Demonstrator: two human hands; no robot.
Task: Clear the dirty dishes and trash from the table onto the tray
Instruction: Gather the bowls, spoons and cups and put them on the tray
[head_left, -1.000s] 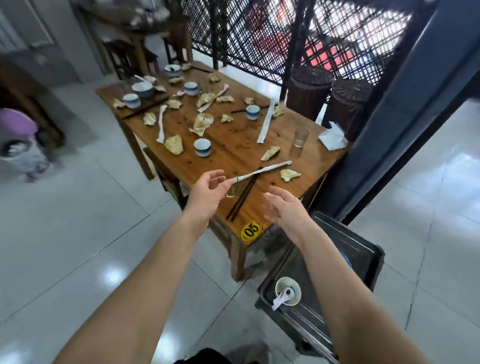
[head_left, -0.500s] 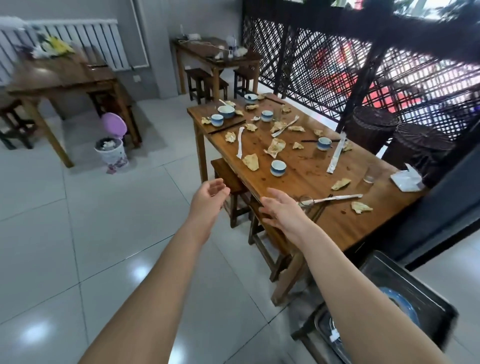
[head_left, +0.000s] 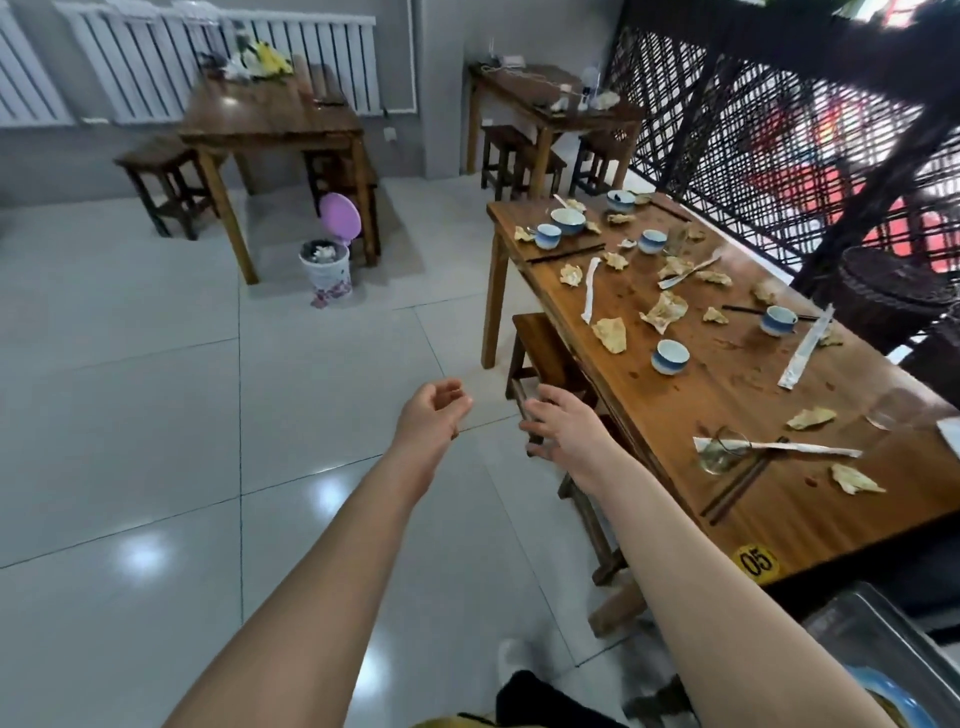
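Littered table (head_left: 701, 400) at 3 o'clock of both hands, tray (head_left: 862, 618) at 5 o'clock by its near corner, left hand (head_left: 431, 415) and right hand (head_left: 569, 428) held beside it, fingers slack, holding nothing, nearest blue cup (head_left: 670, 356) at 2 o'clock, well apart.

Open floor (head_left: 156, 415) left of table (head_left: 727, 384); bench (head_left: 540, 338) along edge; glass (head_left: 719, 454), chopsticks (head_left: 732, 491) clutter near corner.
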